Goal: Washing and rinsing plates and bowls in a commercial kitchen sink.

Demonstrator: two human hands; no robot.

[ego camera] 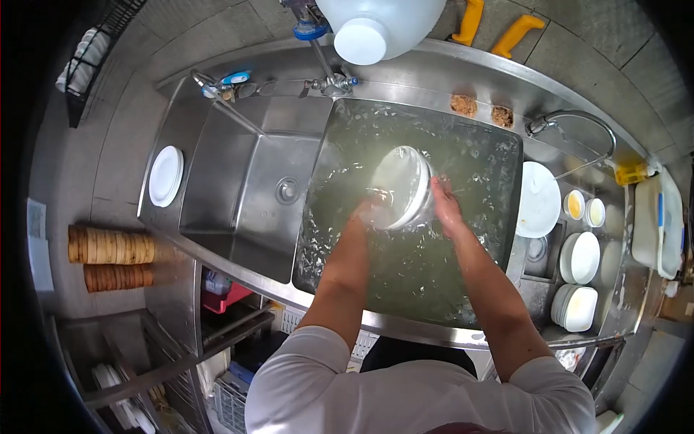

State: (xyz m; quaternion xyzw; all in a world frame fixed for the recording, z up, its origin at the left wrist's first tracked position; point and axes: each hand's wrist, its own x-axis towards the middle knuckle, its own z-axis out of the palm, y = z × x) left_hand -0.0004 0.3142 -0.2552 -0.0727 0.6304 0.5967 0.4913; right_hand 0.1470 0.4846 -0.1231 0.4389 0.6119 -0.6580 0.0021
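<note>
In the middle basin of cloudy, greenish water [379,282], a stack of white plates [398,182] stands tilted and partly under the surface. My right hand [446,205] presses against the stack's right side, fingers pointing up along the rims. On the lower left of the stack is my left hand [373,209], blurred and partly under water, its fingers hard to make out. Between them the two hands hold the stack. The steel rim [417,330] of the basin runs below my forearms.
Left lies a steel sink [271,184] with a few white plates [166,176] on its ledge. White dishes [579,257] and a large plate [538,199] occupy the right basin, under a running faucet [585,115]. Two scouring pads [464,105] rest behind; a big plastic jug [379,27] hangs over the back edge.
</note>
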